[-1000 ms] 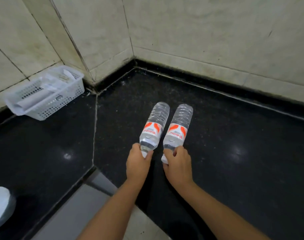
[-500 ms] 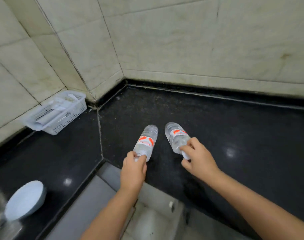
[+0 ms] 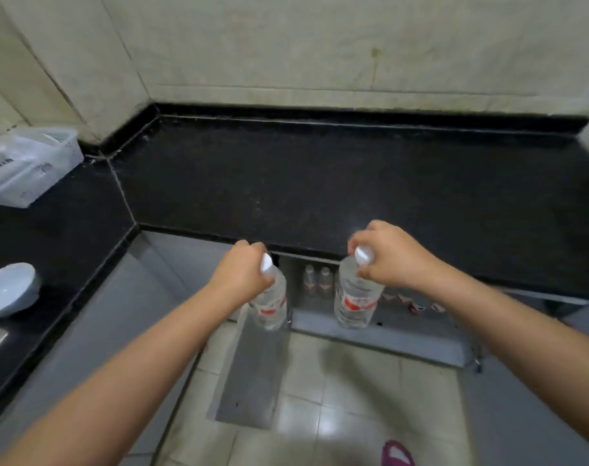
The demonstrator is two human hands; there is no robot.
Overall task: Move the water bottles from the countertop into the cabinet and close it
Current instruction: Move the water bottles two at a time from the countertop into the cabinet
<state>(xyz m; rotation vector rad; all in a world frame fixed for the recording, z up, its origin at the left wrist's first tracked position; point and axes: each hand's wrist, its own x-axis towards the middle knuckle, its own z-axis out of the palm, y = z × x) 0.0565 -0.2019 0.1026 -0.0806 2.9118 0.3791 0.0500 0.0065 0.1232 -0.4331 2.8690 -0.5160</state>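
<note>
My left hand [image 3: 241, 274] grips one clear water bottle [image 3: 271, 306] by its neck, white cap up. My right hand [image 3: 392, 255] grips a second water bottle [image 3: 355, 302] the same way. Both bottles have red-and-white labels and hang upright in front of the black countertop's [image 3: 320, 183] front edge, above the floor. Below the counter the cabinet [image 3: 370, 326] stands open, its grey door [image 3: 252, 375] swung out toward me. Several small bottles [image 3: 316, 280] stand inside on its shelf, partly hidden behind the bottles I hold.
A white perforated basket [image 3: 27, 166] sits on the counter at the far left, and a white bowl [image 3: 9, 289] nearer on the left. Tiled walls rise behind the counter. Pale floor tiles lie below, with a pink slipper [image 3: 397, 454] at the bottom.
Both bottles lay on the countertop before. Now both hands have lifted them by the necks and brought them off the counter's edge, hanging upright before the open cabinet.
</note>
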